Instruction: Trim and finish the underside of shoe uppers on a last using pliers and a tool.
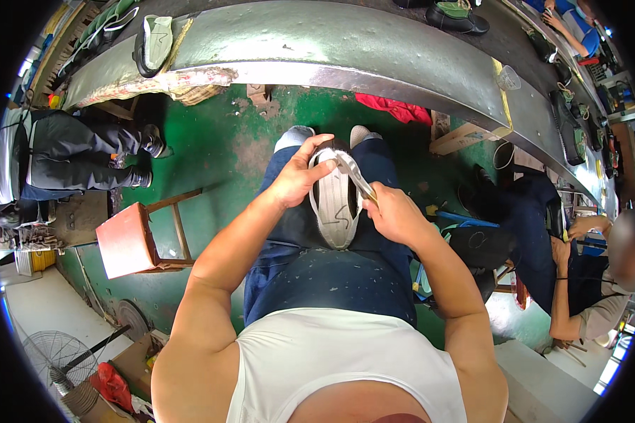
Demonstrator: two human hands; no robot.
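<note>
Shoe (335,211) touches left grip (300,173), lying just left of right grip (398,213).

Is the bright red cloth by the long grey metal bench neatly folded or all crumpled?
Crumpled: the red cloth shows uneven wrinkles and bunched folds.

A shoe (336,211) is held over the lap (282,233), the left hand (300,176) at ten o'clock, a tool (363,186) in the right hand (395,213) at three. A workbench (282,42) is set at twelve, a cloth (394,107) at one, a stool (125,243) near nine, a fan (60,358) at eight.
</note>
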